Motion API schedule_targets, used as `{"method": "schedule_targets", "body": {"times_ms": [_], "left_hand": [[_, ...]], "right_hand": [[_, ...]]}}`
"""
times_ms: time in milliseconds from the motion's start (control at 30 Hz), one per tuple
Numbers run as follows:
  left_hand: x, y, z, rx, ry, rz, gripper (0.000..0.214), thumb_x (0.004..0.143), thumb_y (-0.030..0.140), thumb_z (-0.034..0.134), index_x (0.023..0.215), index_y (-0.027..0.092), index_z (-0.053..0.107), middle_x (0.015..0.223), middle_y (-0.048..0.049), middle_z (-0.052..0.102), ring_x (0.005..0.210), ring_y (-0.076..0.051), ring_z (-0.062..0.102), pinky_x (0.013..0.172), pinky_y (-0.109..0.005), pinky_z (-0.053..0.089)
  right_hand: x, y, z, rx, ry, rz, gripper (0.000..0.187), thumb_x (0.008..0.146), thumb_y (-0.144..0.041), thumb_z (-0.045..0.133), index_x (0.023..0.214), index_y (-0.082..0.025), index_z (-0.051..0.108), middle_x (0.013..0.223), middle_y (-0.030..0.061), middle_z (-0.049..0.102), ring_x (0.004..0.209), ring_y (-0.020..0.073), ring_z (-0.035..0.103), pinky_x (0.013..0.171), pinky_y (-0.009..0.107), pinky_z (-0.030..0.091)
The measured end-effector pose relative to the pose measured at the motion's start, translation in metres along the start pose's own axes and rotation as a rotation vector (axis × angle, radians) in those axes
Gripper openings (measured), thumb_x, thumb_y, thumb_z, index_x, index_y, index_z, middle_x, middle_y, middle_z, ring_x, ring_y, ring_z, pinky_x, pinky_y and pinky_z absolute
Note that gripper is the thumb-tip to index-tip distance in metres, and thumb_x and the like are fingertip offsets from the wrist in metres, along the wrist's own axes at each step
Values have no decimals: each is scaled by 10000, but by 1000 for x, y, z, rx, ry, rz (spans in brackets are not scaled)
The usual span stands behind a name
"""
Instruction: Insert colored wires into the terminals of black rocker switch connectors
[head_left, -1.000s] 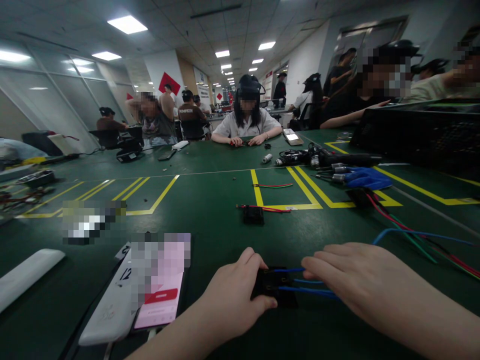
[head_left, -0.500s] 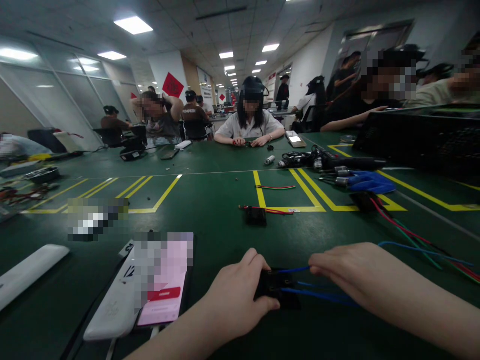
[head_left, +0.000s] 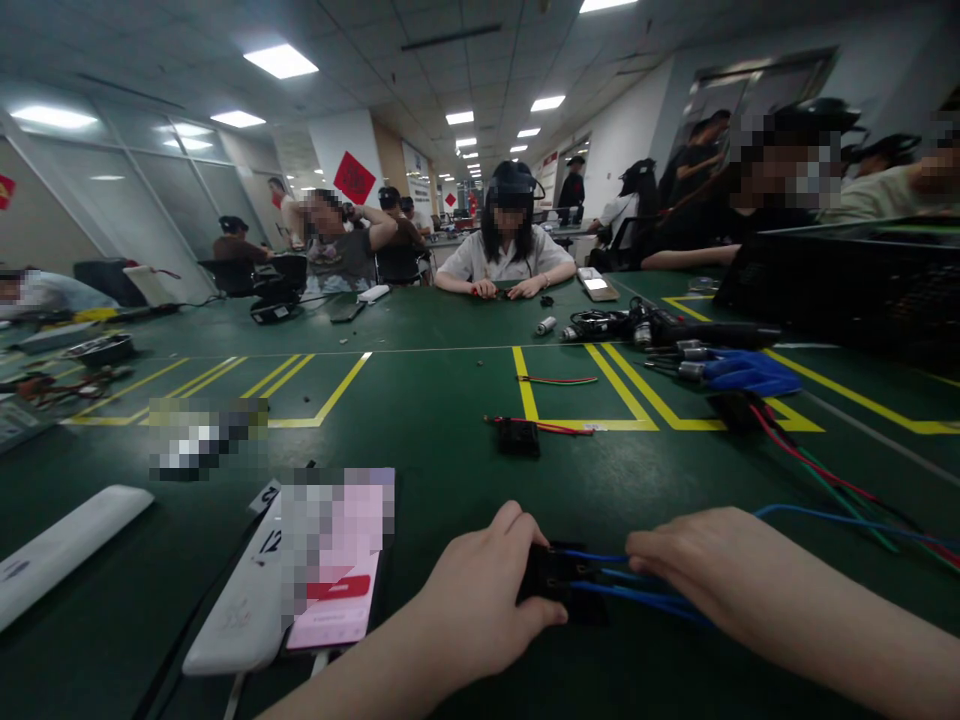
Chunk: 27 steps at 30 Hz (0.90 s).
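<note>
My left hand (head_left: 499, 580) is closed around a small black part (head_left: 559, 572) low on the table, thumb at its near side and fingers at its far side. Several blue wires (head_left: 637, 592) run from this part toward the right. My right hand (head_left: 694, 555) is closed on a blue wire just right of the part, its fingertips pinched together; the other wires pass beneath the palm. Beyond my hands lies a small black box (head_left: 517, 437) with red and yellow wires.
A phone with a pink screen (head_left: 352, 560) and a white power bank (head_left: 236, 600) lie to the left. Right of my hands are a black module (head_left: 729, 410) with coloured wires and a blue wire bundle (head_left: 750, 370). A co-worker (head_left: 506, 250) sits across the table.
The whole view has shifted slightly, so things appear a little farther right. Both hands keep their hold, with hardly any movement relative to the black part.
</note>
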<state>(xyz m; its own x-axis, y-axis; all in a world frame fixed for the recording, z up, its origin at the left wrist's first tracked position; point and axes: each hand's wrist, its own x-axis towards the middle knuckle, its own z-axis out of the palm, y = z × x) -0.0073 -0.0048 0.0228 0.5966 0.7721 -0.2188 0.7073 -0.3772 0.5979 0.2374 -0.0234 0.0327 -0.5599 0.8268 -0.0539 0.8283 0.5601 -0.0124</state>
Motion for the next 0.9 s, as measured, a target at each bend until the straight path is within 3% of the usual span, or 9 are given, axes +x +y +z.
{"method": "schedule_targets", "body": {"times_ms": [167,433,667,900], "left_hand": [[-1,0,-2,-22,-5,8,337,790,369,702,1070,280,536,1108,32,539,930,-187,582,736,-306,412],[1,0,-2,-11,0,-1,346,781,355,710,1070,272,538,1102,29,537,926,-191,582,736,-307,412],[1,0,-1,10,13,11,352,782,363,707,1070,270,528,1110,26,535,923,-198,587,738,-316,414],[1,-2,2,8,6,7,366,782,374,713,1082,278,527,1103,37,536,921,-183,588,721,-300,408]], "right_hand": [[0,0,-4,22,30,-7,225,875,-109,472,796,-227,646,667,9,691,580,194,670,514,278,411],[1,-2,-12,-23,317,-153,238,871,-79,424,888,-205,624,732,20,691,618,178,658,557,280,431],[-2,2,-7,205,172,-72,242,940,-163,397,831,-224,604,688,-6,660,589,150,629,532,255,395],[-1,4,-3,348,170,-54,281,976,-225,359,874,-224,621,718,3,644,629,150,616,573,263,397]]}}
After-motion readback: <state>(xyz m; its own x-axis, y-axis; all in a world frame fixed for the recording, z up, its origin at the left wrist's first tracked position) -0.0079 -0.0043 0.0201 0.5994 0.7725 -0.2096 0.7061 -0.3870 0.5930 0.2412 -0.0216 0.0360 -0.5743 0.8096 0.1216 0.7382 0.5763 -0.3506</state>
